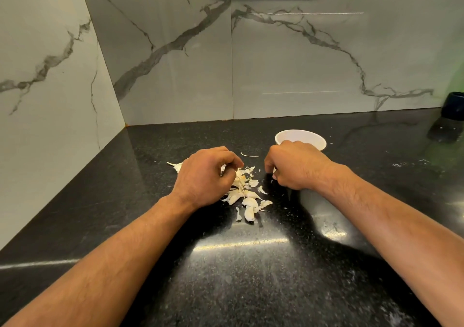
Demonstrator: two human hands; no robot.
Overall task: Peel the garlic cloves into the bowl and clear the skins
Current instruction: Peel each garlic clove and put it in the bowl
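Bowl [300, 138] behind-right of garlic pile [244, 193] on counter [251, 276].

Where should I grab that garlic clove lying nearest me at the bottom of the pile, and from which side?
Probably pinch the clove across its narrow width, coming straight down from above. It lies flat on the counter, long axis pointing roughly toward you, at the pile's near edge, so its left and right flanks look mostly free of skins.

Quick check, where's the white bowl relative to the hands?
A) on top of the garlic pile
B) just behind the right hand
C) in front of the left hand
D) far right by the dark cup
B: the white bowl sits on the black countertop directly beyond the right hand, which partly covers its near rim.
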